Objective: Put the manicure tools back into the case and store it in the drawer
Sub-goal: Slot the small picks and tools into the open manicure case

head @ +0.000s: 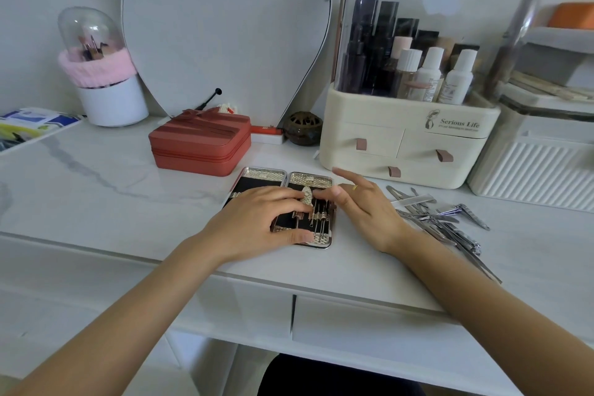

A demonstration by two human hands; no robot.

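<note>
The open manicure case lies flat on the white table, both halves up, black lining and metal rim showing. Several thin tools sit under the strap in its right half. My left hand rests across the case, fingers lying fairly straight over the strap and thumb at the near rim. My right hand is at the case's right edge with fingers spread, and its thumb touches the strap area near the tools. A loose heap of steel manicure tools lies on the table to the right of that hand.
A cream cosmetics organiser with small drawers stands behind the right hand. A red zip box sits behind the case. The desk's own drawer front is shut below the table edge. A white ribbed box stands far right.
</note>
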